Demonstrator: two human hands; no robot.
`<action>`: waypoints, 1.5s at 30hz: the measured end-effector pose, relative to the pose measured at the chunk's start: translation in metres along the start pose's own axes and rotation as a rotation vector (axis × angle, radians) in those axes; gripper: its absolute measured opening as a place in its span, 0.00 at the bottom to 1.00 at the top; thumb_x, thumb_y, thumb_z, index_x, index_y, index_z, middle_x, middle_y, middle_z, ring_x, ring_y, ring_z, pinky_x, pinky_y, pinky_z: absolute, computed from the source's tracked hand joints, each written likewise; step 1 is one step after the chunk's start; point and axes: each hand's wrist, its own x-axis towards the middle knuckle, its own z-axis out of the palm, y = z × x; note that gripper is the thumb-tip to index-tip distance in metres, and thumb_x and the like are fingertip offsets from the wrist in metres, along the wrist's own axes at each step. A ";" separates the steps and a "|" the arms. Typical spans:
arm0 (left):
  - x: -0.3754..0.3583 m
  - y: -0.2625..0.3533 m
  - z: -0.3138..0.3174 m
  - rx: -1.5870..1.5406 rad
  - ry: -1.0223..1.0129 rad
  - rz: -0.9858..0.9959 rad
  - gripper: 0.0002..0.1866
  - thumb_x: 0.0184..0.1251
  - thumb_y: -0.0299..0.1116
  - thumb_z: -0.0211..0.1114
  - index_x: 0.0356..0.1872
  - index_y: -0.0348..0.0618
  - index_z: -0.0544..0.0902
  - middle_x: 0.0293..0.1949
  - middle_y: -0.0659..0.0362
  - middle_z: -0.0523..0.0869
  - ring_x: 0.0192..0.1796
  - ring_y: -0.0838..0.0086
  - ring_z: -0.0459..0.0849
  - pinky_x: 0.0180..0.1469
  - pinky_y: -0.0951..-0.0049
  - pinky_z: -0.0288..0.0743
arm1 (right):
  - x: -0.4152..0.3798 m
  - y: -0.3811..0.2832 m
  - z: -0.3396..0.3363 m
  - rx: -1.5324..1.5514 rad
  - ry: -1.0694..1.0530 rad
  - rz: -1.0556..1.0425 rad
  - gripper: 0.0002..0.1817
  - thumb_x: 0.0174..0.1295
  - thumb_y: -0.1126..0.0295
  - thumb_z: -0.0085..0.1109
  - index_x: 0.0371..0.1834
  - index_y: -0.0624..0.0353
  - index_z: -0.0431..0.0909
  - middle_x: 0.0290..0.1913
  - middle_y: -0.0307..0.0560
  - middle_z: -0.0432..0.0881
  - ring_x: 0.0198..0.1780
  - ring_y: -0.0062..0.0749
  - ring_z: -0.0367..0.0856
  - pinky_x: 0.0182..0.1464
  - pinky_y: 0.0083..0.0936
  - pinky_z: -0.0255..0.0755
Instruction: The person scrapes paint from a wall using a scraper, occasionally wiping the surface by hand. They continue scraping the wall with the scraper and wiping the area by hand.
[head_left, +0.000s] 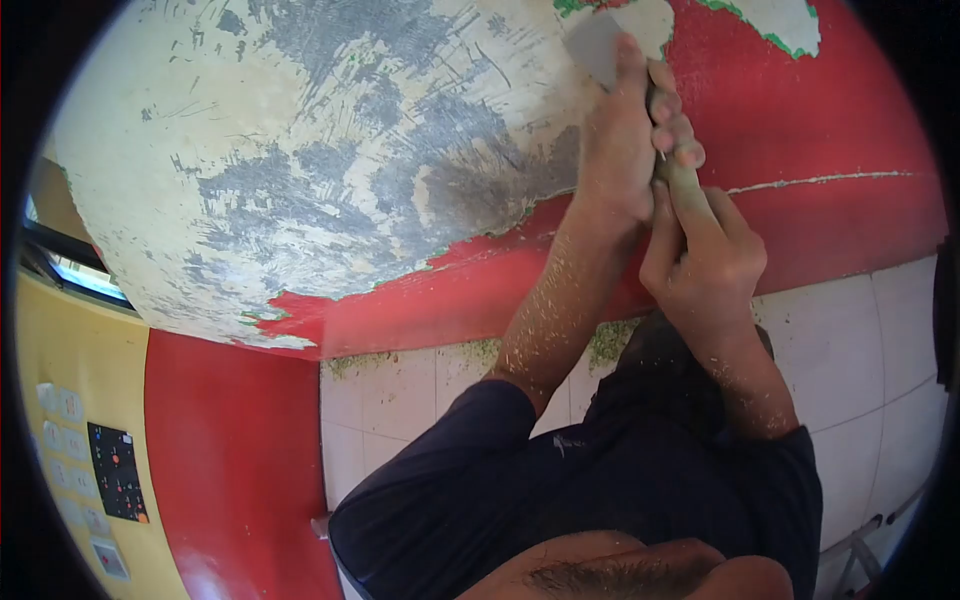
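A paint scraper [592,48] with a flat grey blade lies against the wall at the top, near the edge where bare plaster meets red paint. My left hand [622,145] is closed round its upper handle, with the thumb stretched toward the blade. Lower down, my right hand [708,245] is closed around the handle's end, just below the left fingers. Most of the handle is hidden by my fingers. Pale flakes cling to both forearms. The stripped wall [330,150] is patchy white and grey, with green slivers along its ragged border.
Red paint [810,120] covers the wall to the right, crossed by a pale crack. Green paint flakes [612,342] are scattered over the white floor tiles [830,350] at the wall's foot. At left are a yellow wall [90,350] with a dark poster [117,470] and a window [90,280].
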 end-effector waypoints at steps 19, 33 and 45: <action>-0.008 0.006 0.012 0.020 0.071 -0.039 0.21 0.78 0.52 0.45 0.26 0.51 0.70 0.16 0.69 0.63 0.16 0.82 0.59 0.21 0.79 0.62 | 0.001 -0.003 -0.007 -0.035 -0.068 0.028 0.19 0.55 0.82 0.61 0.52 0.68 0.80 0.21 0.50 0.75 0.18 0.34 0.75 0.22 0.28 0.70; -0.006 0.007 -0.001 0.142 0.115 0.099 0.22 0.75 0.53 0.49 0.28 0.46 0.70 0.17 0.67 0.63 0.15 0.81 0.64 0.20 0.73 0.67 | 0.001 0.002 0.005 0.192 -0.045 0.096 0.17 0.56 0.81 0.61 0.51 0.67 0.80 0.21 0.52 0.75 0.19 0.36 0.74 0.23 0.27 0.69; -0.006 0.020 0.000 0.166 0.177 0.123 0.23 0.76 0.56 0.45 0.29 0.47 0.68 0.19 0.68 0.62 0.18 0.81 0.63 0.21 0.74 0.68 | 0.006 -0.004 0.013 0.303 -0.014 0.108 0.14 0.54 0.79 0.61 0.45 0.66 0.82 0.19 0.54 0.75 0.18 0.42 0.76 0.22 0.31 0.69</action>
